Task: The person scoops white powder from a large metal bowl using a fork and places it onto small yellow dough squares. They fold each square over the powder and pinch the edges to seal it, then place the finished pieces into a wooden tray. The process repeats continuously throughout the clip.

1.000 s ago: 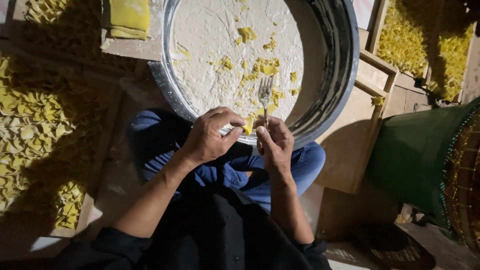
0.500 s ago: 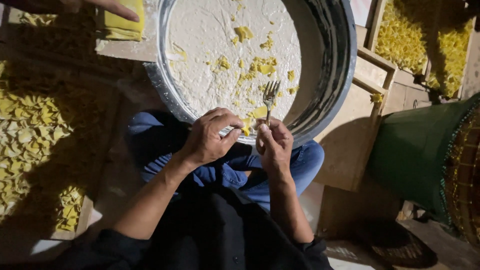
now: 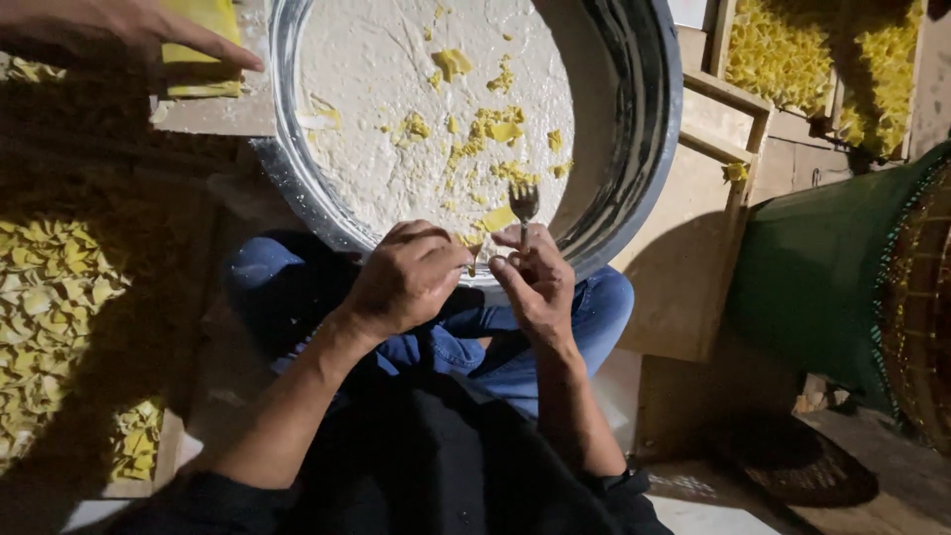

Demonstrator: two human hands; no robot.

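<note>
Both hands meet at the near rim of the big floured pan, center frame. The right hand is closed around a fork, and the left hand pinches a yellow dough piece. Loads of shaped pieces fill the left tray; only scattered dough bits remain in the pan.

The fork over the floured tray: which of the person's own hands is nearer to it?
Right. The right hand holds the fork by its handle, tines up; the left hand sits just left of it, fingers pinched at a yellow dough piece.
</note>
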